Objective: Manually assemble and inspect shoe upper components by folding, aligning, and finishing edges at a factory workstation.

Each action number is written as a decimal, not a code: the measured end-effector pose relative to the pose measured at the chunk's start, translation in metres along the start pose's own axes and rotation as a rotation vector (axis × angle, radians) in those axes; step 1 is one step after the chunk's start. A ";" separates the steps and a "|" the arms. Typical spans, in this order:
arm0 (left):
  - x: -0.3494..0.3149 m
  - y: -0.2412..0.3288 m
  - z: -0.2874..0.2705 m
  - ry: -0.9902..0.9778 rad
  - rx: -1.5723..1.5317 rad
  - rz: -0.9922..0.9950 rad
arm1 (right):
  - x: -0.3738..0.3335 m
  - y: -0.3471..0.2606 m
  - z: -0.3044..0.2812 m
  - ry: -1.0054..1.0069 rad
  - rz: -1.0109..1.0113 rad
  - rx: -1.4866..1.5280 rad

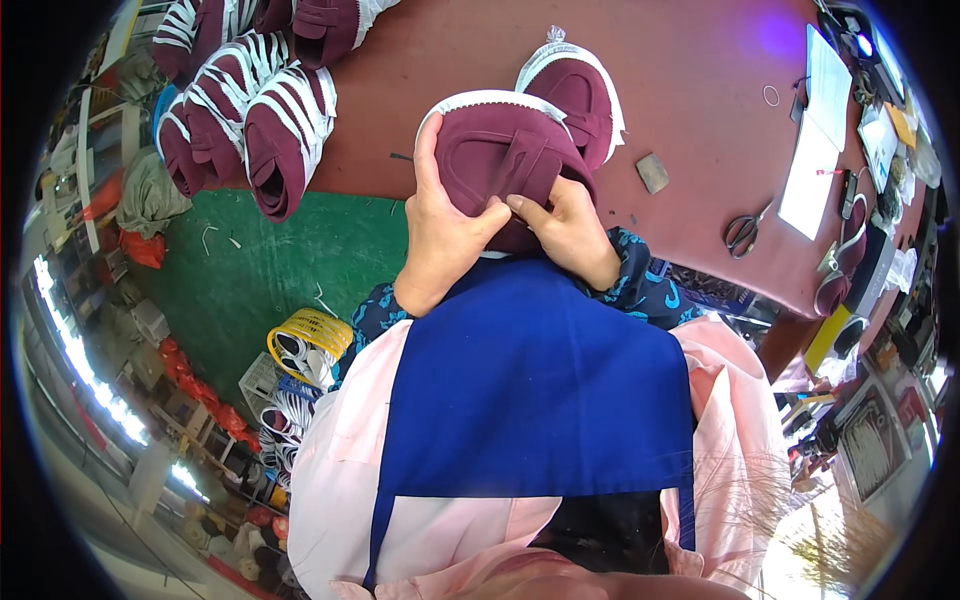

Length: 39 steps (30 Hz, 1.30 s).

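Between my two hands is a maroon shoe upper [480, 150] with a white toothed edging round its toe and a strap across it, its toe pointing away from me. My left hand [440, 230] grips its left side, one finger running up along the edge and the thumb lying at the opening. The thumb of my right hand [575, 235] presses the strap's lower end close to the left thumb, while its other fingers go inside and are hidden. Just behind it on the table lies a second maroon shoe upper [580, 95] with white edging, partly covered.
Several maroon shoe uppers with white strips [275, 150] are piled at the far left of the reddish table [700, 120]. To the right lie a grey block [652, 173], scissors [741, 236] and white sheets [812, 170]. A yellow basket [315, 330] stands low at the left over green flooring [260, 270].
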<state>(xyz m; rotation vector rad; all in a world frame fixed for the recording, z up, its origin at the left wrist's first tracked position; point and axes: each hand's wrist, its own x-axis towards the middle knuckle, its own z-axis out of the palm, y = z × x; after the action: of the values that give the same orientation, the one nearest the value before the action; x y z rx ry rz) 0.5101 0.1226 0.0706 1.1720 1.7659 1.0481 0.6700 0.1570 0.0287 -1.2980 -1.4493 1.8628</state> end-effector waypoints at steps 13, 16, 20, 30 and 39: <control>0.005 -0.020 -0.023 -0.112 -0.521 -0.156 | 0.013 0.147 -0.161 0.787 -0.073 -0.708; 0.004 -0.013 -0.021 -0.115 -0.659 -0.274 | 0.013 0.195 -0.186 0.723 0.109 -0.884; 0.004 -0.012 -0.019 -0.111 -0.644 -0.257 | 0.018 0.194 -0.197 0.495 0.326 -0.866; 0.000 -0.016 0.017 0.045 -0.534 -0.099 | -0.008 -0.031 -0.023 0.077 0.021 -0.090; -0.009 -0.015 0.031 0.177 -0.482 0.001 | -0.006 -0.022 -0.002 0.207 -0.022 -0.236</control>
<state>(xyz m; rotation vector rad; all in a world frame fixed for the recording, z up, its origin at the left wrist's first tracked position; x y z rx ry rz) 0.5359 0.1171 0.0463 0.7986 1.5168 1.5114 0.6700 0.1611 0.0513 -1.5280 -1.5984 1.5256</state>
